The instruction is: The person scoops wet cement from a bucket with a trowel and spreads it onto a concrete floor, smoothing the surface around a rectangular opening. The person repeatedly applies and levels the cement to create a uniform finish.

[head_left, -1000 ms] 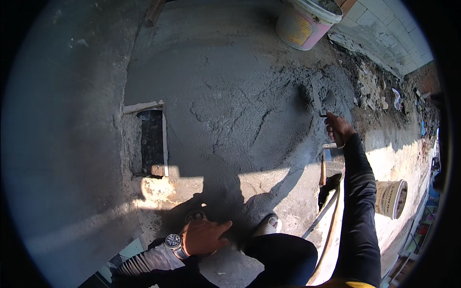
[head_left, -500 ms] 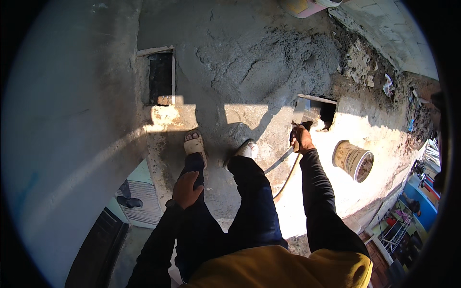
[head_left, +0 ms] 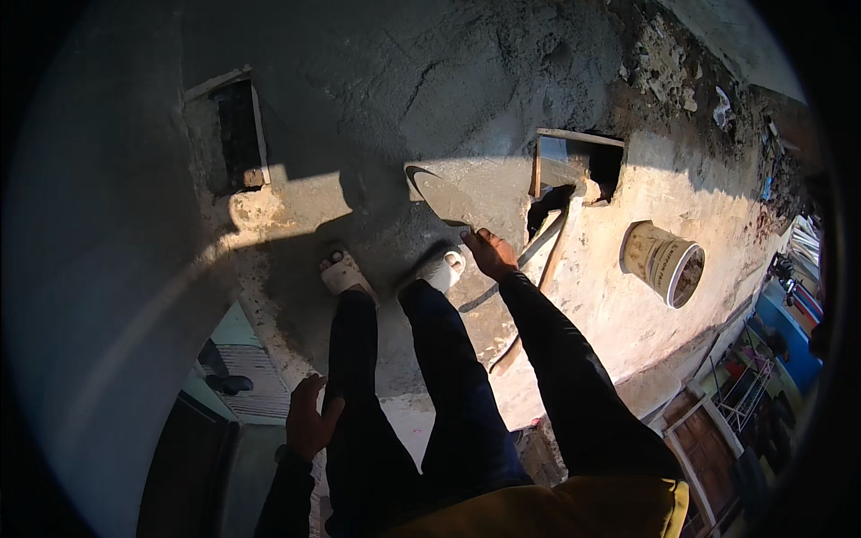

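Your right hand (head_left: pixel 490 254) is curled around the grip of a trowel (head_left: pixel 440 195), your fingers hiding nearly all of the handle. The trowel lies ahead of your right foot, over the sunlit strip along the near side of the wet cement (head_left: pixel 502 85). Its blade blends into the grey there, and you cannot tell from this view whether it touches the surface or hangs just above it.

Your left hand (head_left: pixel 311 418) is beside your left thigh, thumb apart from loosely bent fingers, with nothing visible in its grasp; the palm is turned out of sight and deep shade blurs the fingertips.

The far side of the cement runs off the top edge and fades into darkness. The left hole (head_left: pixel 239 134) is too black to show its depth. At the right hole (head_left: pixel 607 169), one end of a long pole (head_left: pixel 558 251) lies by the rim, while your right forearm covers part of its length. The bucket (head_left: pixel 659 261) rests on its side, its contents hard to make out.
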Motion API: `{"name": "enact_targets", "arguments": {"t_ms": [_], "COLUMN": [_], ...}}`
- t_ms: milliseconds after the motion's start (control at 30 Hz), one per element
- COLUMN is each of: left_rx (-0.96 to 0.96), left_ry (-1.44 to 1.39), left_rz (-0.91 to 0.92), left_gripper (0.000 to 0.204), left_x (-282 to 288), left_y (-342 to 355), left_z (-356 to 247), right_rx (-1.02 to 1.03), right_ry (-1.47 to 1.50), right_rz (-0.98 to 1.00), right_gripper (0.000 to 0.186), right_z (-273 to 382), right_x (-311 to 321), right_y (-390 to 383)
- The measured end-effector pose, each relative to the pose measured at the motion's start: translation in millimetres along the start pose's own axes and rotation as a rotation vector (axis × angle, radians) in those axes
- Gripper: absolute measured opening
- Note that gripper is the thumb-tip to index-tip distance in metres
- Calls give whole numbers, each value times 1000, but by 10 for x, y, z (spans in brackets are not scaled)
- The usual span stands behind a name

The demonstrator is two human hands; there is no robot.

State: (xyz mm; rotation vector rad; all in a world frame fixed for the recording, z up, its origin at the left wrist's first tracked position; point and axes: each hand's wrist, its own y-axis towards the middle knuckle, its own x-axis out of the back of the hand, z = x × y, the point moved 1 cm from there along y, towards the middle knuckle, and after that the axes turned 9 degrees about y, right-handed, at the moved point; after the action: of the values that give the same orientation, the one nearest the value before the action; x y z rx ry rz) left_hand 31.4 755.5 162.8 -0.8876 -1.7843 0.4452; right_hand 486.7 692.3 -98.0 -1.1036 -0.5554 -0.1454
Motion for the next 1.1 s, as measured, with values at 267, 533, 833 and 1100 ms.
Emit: {"name": "enact_targets", "arguments": {"t_ms": [267, 533, 833, 1100], "left_rx": [2, 1, 25, 23], "left_ry": [170, 156, 51, 49], "left_rz": [138, 160, 115, 102], "left_gripper": [61, 45, 53, 50], "left_x": [-424, -220, -387, -430], "left_y": [792, 1142, 909, 803], "left_z": [61, -284, -139, 46], "right_rx": [243, 352, 486, 391], "right_ry": [-803, -591, -272, -661], "right_rz": [165, -278, -428, 0], "right_gripper": [58, 64, 58, 59], "right_z": [-531, 391, 703, 164], "right_x": [-110, 1282, 1052, -381], "right_y": [1707, 2693, 2426, 1858]}}
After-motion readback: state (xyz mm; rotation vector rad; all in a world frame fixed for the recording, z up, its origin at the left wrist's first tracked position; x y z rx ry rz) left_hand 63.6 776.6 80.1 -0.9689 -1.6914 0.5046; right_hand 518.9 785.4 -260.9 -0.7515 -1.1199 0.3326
